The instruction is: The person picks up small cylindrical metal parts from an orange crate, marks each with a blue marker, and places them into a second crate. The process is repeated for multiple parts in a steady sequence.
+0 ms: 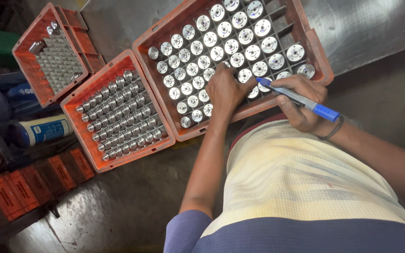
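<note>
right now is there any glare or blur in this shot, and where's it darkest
Head view: hard glare on the round metal parts in the big orange crate and on the steel surface at upper right; the left hand, right hand and blue marker look sharp; the floor and left edge sit in shadow.

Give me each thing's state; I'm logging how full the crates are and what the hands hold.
Large crate: nearly full of upright metal cylinders, several cells empty.
Middle crate: filled with smaller metal parts.
Small crate: mostly empty grid, a few parts.
Blue marker: uncapped, tip near the cylinders.
Left hand: resting on the cylinders.
Right hand: closed on the marker.
</note>
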Tool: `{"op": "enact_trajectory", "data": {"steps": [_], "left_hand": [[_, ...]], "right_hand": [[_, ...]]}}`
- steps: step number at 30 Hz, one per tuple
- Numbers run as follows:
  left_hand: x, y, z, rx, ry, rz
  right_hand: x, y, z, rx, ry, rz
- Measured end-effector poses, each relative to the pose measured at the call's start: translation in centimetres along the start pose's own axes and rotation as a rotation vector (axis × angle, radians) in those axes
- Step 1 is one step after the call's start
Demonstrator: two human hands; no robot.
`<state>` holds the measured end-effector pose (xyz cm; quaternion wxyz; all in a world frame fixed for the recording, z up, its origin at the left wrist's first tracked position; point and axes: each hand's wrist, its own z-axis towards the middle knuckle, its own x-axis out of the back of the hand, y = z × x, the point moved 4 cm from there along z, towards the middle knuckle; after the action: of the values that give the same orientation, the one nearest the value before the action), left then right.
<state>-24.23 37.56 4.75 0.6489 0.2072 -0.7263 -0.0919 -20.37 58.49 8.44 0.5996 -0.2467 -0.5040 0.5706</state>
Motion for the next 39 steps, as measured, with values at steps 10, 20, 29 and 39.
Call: {"op": "enact_trajectory", "data": {"steps": [10, 20, 29, 39], "left_hand": [[0.6, -2.2, 0.5, 0.267, -0.383, -1.940], [-4.1, -1.3, -0.8, 0.374, -0.146, -1.444], [-3.0, -0.2, -1.2, 0.250, -0.276, -1.564], [2.2, 2.1, -2.0, -0.126, 0.022, -0.164]], "right_hand": [[-0.9, -1.8, 0.5, 0.323, -0.117, -0.054], [-1.2, -1.3, 0.5, 0.286, -0.077, -0.044], [-1.7, -0.4, -0.9, 0.185, -0.091, 0.012], [1.6, 0.4, -0.7, 0.050, 0.096, -0.015]]}}
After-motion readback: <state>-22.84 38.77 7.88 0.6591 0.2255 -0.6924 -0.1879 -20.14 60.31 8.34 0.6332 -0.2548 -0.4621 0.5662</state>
